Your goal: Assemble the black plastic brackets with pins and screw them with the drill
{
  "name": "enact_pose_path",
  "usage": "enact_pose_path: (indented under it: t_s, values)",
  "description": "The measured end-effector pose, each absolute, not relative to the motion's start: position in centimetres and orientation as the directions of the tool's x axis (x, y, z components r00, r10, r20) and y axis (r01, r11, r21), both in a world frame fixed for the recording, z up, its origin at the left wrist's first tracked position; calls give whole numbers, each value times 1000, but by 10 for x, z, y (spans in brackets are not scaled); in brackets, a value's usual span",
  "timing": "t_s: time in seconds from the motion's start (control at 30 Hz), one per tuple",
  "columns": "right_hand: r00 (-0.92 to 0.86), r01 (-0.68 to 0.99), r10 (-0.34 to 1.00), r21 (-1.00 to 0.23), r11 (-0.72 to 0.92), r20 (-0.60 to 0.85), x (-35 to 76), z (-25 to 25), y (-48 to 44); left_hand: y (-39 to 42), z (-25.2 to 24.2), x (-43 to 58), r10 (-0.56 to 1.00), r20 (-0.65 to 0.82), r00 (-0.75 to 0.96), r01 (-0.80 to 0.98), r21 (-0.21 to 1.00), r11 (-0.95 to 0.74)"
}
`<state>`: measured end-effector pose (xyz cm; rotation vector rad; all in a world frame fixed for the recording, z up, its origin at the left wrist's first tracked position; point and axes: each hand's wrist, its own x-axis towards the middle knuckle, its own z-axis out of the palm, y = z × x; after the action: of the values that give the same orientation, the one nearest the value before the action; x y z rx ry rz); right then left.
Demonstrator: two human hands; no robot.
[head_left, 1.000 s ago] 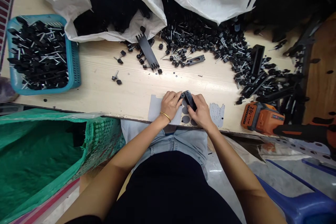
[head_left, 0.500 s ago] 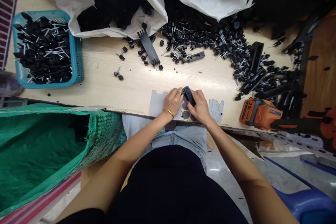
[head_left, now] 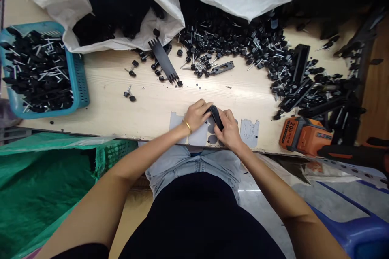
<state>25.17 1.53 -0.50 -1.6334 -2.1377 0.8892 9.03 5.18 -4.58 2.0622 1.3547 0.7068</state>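
My right hand (head_left: 228, 129) is closed around a long black plastic part (head_left: 216, 117) with a rounded upper end, held tilted above the near edge of the bench. My left hand (head_left: 196, 116), a gold bangle on its wrist, pinches a small dark piece (head_left: 208, 110) against the upper end of that part. Fingers hide most of the small piece. Below the hands lie grey sheets with round shapes (head_left: 199, 135), and a torn grey sheet (head_left: 249, 132) is to the right.
Black knobs with metal screws (head_left: 209, 44) are heaped at the back and right, below white sacks (head_left: 170, 12). A blue basket (head_left: 81, 85) of knobs stands left. Loose black parts include a toothed bar (head_left: 164, 60). An orange cordless tool (head_left: 306, 135) lies right; a green sack (head_left: 115, 153) hangs lower left.
The black part has turned in my right hand, now showing its rounded end. My left hand has drawn slightly left, still pinching at its top. The whole view has shifted a little.
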Motion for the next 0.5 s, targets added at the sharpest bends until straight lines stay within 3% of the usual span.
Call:
enact_pose_path:
  t_s: [0.13,0.5]
  values:
    - [-303,766,941,-626,147,-150,252,-8,14,37,-44,107,988,147,47,671,728,-140]
    - [-273,778,949,-617,120,-159,249,-8,10,36,-37,109,992,94,88,641,757,-129]
